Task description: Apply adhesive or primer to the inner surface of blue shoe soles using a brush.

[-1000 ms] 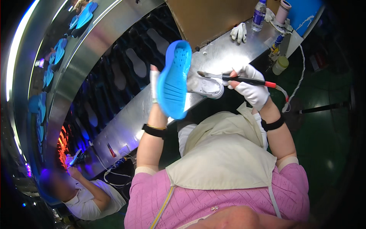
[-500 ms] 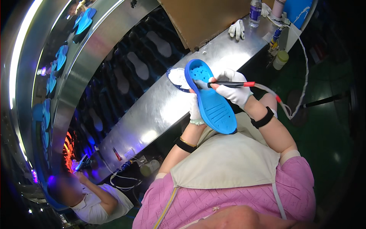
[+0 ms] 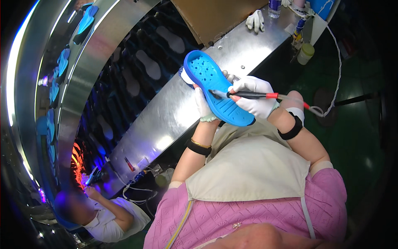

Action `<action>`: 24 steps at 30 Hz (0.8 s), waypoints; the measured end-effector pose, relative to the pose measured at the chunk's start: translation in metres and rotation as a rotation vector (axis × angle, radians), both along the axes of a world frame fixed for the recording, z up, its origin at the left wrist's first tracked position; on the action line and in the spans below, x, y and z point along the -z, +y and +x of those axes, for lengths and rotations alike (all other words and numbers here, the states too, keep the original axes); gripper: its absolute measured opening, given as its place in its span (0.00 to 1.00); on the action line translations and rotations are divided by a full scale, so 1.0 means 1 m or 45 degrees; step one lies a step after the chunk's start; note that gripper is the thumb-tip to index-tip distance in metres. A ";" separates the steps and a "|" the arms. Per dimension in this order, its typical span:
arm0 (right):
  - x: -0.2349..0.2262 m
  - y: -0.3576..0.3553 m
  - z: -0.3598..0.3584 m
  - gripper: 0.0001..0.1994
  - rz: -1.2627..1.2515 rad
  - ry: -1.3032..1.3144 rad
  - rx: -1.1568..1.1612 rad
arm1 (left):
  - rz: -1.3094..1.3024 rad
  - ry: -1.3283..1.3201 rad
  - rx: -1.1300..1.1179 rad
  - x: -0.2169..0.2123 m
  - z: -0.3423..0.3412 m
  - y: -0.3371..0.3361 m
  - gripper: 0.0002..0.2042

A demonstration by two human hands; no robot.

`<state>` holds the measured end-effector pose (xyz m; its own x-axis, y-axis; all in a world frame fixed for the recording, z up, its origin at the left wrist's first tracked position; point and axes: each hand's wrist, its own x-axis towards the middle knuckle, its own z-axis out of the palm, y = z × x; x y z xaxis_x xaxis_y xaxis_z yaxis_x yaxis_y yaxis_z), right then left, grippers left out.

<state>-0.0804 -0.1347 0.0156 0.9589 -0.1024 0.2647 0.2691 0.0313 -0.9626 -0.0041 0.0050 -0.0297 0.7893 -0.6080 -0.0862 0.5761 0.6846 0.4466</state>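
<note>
A blue shoe sole (image 3: 203,69) with small holes toward its far end lies tilted across my left hand (image 3: 202,103), which grips it from beneath and along its left edge. In my gloved right hand (image 3: 257,89) is a brush (image 3: 248,95) with a black handle, held like a pen; a clear tube (image 3: 290,98) with red sleeves runs from its back end. Its bristle tip reaches the inner face of the sole near the middle. A white piece with a dark blue rim (image 3: 185,76) shows behind the sole's far left edge, mostly hidden.
Beneath the sole runs a metal bench (image 3: 166,116). A white glove (image 3: 255,21), a bottle (image 3: 274,8) and a jar (image 3: 305,54) are at the far right. Beyond the bench, dark belting carries insole shapes (image 3: 148,64). Another person (image 3: 110,220) works at lower left.
My left hand has shifted the sole left and farther off, turning it so more of the holed end shows. The brush tip now sits lower along the sole, nearer its grooved part.
</note>
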 end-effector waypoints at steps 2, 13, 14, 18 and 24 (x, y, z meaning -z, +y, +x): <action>0.002 0.000 -0.002 0.06 -0.406 -0.203 0.002 | 0.010 -0.012 0.006 0.003 0.006 0.004 0.39; 0.002 0.008 -0.018 0.04 0.032 0.182 -0.119 | -0.094 -0.057 0.101 0.007 0.021 0.015 0.37; 0.002 0.002 -0.016 0.05 0.053 0.253 -0.057 | -0.091 -0.005 0.078 0.003 0.018 0.013 0.37; 0.004 -0.017 -0.002 0.04 0.158 0.261 0.054 | -0.173 0.092 0.018 -0.018 -0.007 0.002 0.37; 0.002 0.003 -0.013 0.04 0.245 0.056 0.040 | -0.195 0.009 0.035 -0.022 -0.016 -0.008 0.38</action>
